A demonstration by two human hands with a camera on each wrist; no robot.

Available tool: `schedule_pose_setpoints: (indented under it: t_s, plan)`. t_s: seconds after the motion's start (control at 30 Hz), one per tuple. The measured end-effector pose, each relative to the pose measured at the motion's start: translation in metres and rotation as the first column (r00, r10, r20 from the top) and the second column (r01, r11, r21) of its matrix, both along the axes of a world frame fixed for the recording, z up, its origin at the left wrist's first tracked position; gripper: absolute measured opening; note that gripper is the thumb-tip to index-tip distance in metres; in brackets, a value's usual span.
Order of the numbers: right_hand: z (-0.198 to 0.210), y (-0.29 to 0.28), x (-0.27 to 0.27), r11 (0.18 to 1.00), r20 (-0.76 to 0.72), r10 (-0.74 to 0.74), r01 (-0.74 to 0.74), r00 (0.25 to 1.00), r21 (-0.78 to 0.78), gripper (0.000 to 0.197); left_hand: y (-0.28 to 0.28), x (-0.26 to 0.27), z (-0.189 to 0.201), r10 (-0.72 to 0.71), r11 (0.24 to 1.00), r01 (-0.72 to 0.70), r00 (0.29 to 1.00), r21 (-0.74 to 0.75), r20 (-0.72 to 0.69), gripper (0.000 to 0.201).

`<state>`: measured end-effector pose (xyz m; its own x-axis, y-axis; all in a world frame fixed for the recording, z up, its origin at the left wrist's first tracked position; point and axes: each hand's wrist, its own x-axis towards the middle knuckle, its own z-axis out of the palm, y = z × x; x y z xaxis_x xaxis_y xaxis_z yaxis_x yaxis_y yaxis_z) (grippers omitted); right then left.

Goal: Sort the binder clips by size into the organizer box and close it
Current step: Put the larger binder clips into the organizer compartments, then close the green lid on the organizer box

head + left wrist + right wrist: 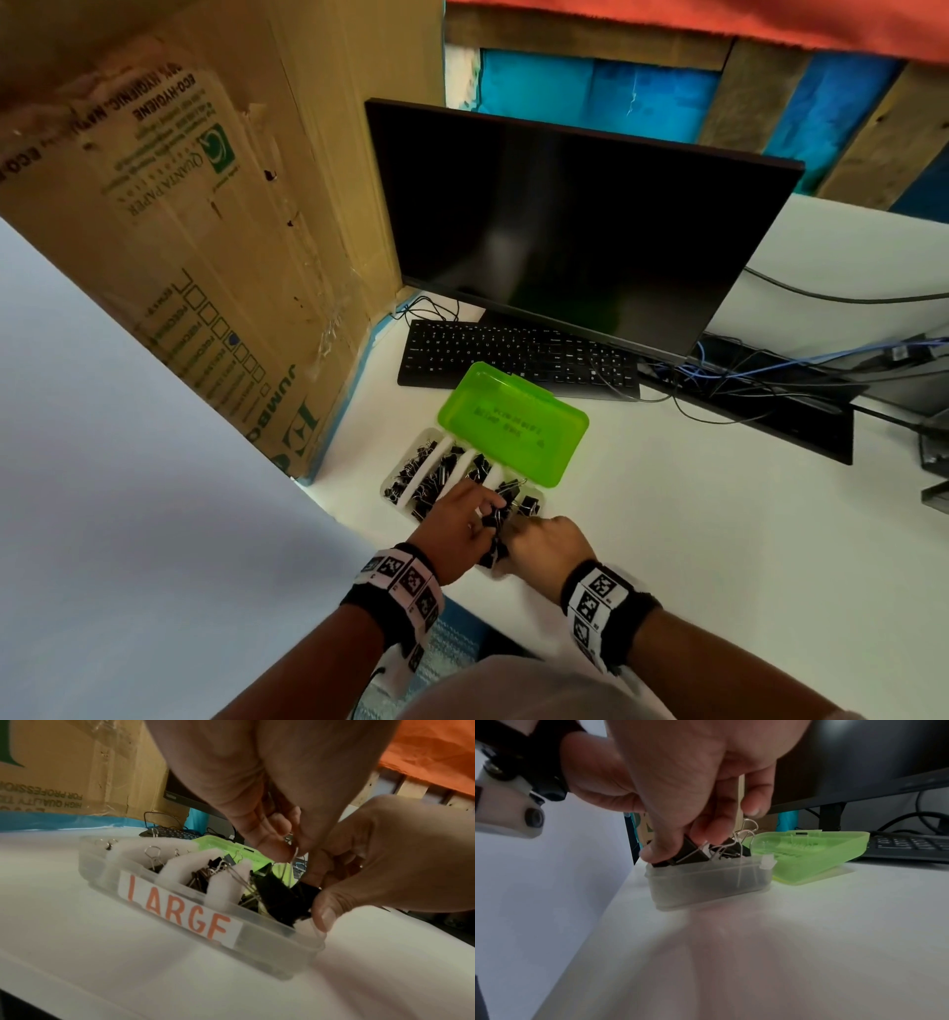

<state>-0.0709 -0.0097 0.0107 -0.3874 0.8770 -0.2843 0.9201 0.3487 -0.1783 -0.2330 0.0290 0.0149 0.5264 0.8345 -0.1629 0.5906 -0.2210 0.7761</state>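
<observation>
- White tabletop [667, 514] in a cluttered workspace: dark monitor [580, 231] and keyboard [513, 354] behind, cardboard carton [195, 216] to the left.
- Organizer box [180, 925], clear with white dividers, sits near the front edge; its green lid [513, 426] is hinged open and lies flat behind it. A label on the near wall reads "LARGE".
- Binder clips [426, 473], black with wire handles, fill several compartments; the end compartment at the right holds the biggest ones, heaped above the rim.
- Left hand [454, 529]: grip closed, fingers pinching the wire handle of a large clip [280, 898] in that end compartment.
- Right hand [544, 550]: grip curled round a black clip [687, 852] at the box's near corner, thumb pressing it down.
- Risk: clips standing above the rim would likely stop the lid seating; handles need folding or pressing flat.
- Risk: tangled wire handles may drag a neighbour out or over a divider into the wrong size slot.
- Risk: box is light; downward pressure at one corner could tip it.
</observation>
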Motion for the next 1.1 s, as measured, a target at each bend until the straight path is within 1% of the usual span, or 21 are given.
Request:
schedule_pose_setpoints:
  t_s: [0.07, 0.13, 0.2, 0.27, 0.3, 0.37, 0.47, 0.5, 0.57, 0.63, 0.67, 0.73, 0.8, 0.87, 0.9, 0.93, 0.97, 1.0, 1.03, 1.07, 1.1]
  plan:
    - [-0.001, -0.002, -0.001, 0.997, 0.001, 0.051, -0.051, 0.999, 0.059, 0.028, 0.0, 0.004, -0.003, 0.005, 1.0, -0.005, 1.0, -0.024, -0.024, 0.032]
    - [0.001, -0.004, -0.001, 0.985, 0.062, 0.14, -0.145, 0.988, 0.088, 0.017, 0.001, 0.006, -0.004, 0.0, 1.0, -0.001, 0.999, -0.017, -0.036, 0.032]
    - [-0.005, -0.005, 0.002, 0.972, 0.075, 0.184, -0.193, 0.98, 0.138, 0.02, 0.0, 0.005, -0.006, -0.023, 1.0, 0.023, 0.999, 0.003, -0.03, 0.033]
    - [-0.013, -0.005, 0.009, 0.96, -0.004, 0.198, -0.193, 0.98, 0.203, 0.02, -0.002, 0.005, -0.008, -0.073, 0.997, 0.074, 0.997, 0.027, -0.028, 0.036]
    - [-0.015, -0.004, 0.013, 0.963, -0.044, 0.191, -0.178, 0.981, 0.201, 0.02, -0.004, 0.005, -0.009, -0.097, 0.995, 0.098, 0.995, 0.033, -0.031, 0.037]
    - [-0.019, -0.006, 0.02, 0.975, -0.119, 0.174, -0.155, 0.977, 0.157, 0.021, -0.007, 0.007, -0.012, -0.132, 0.99, 0.134, 0.991, 0.035, -0.036, 0.04]
    - [-0.027, -0.008, 0.03, 0.98, -0.217, 0.2, -0.195, 0.955, 0.044, 0.024, -0.009, 0.006, -0.018, -0.14, 0.987, 0.142, 0.99, 0.071, -0.035, 0.045]
    - [-0.027, -0.009, 0.032, 0.978, -0.23, 0.206, -0.198, 0.951, 0.061, 0.025, -0.009, 0.004, -0.018, -0.124, 0.989, 0.125, 0.992, 0.084, -0.021, 0.045]
    - [-0.026, -0.008, 0.036, 0.975, -0.262, 0.205, -0.173, 0.943, 0.141, 0.021, -0.005, 0.001, -0.014, -0.054, 0.991, 0.051, 0.998, 0.122, 0.02, 0.042]
    - [-0.024, -0.005, 0.041, 0.974, -0.306, 0.155, -0.092, 0.939, 0.209, 0.017, 0.001, -0.005, -0.011, 0.041, 0.98, -0.046, 0.999, 0.196, 0.028, 0.039]
    - [-0.023, -0.003, 0.042, 0.967, -0.313, 0.138, -0.059, 0.94, 0.249, 0.019, 0.004, -0.009, -0.01, 0.089, 0.971, -0.09, 0.996, 0.221, 0.015, 0.037]
    - [-0.02, 0.003, 0.045, 0.947, -0.293, 0.115, -0.015, 0.949, 0.322, 0.023, 0.008, -0.017, -0.01, 0.146, 0.97, -0.135, 0.989, 0.202, -0.039, 0.029]
    - [-0.016, 0.011, 0.046, 0.928, -0.29, 0.092, 0.023, 0.953, 0.372, 0.023, 0.009, -0.02, -0.012, 0.095, 0.983, -0.074, 0.988, 0.168, -0.125, 0.021]
    - [-0.012, 0.023, 0.049, 0.919, -0.34, -0.019, 0.151, 0.94, 0.365, 0.018, 0.008, -0.018, -0.012, 0.008, 0.989, 0.016, 0.987, 0.146, -0.163, 0.018]
    - [-0.012, 0.029, 0.052, 0.914, -0.364, -0.121, 0.247, 0.924, 0.322, 0.021, 0.007, -0.015, -0.011, -0.02, 0.989, 0.045, 0.985, 0.138, -0.173, 0.019]
    - [-0.014, 0.036, 0.056, 0.904, -0.373, -0.238, 0.345, 0.897, 0.252, 0.029, 0.007, -0.012, -0.01, -0.036, 0.99, 0.06, 0.983, 0.129, -0.178, 0.019]
    - [-0.016, 0.043, 0.06, 0.879, -0.37, -0.362, 0.445, 0.855, 0.168, 0.038, 0.007, -0.01, -0.01, -0.037, 0.991, 0.058, 0.984, 0.117, -0.174, 0.019]
    - [-0.017, 0.049, 0.064, 0.831, -0.375, -0.486, 0.55, 0.79, 0.08, 0.046, 0.007, -0.009, -0.009, -0.026, 0.994, 0.042, 0.987, 0.102, -0.158, 0.017]
    - [-0.018, 0.054, 0.067, 0.762, -0.402, -0.599, 0.647, 0.693, -0.021, 0.052, 0.007, -0.009, -0.009, -0.001, 0.996, 0.014, 0.991, 0.092, -0.13, 0.015]
    - [-0.017, 0.059, 0.069, 0.681, -0.437, -0.695, 0.718, 0.572, -0.144, 0.057, 0.007, -0.009, -0.008, 0.03, 0.995, -0.02, 0.994, 0.098, -0.101, 0.014]
    - [-0.019, 0.064, 0.072, 0.604, -0.452, -0.768, 0.748, 0.454, -0.275, 0.061, 0.007, -0.012, -0.009, 0.067, 0.991, -0.056, 0.995, 0.125, -0.079, 0.014]
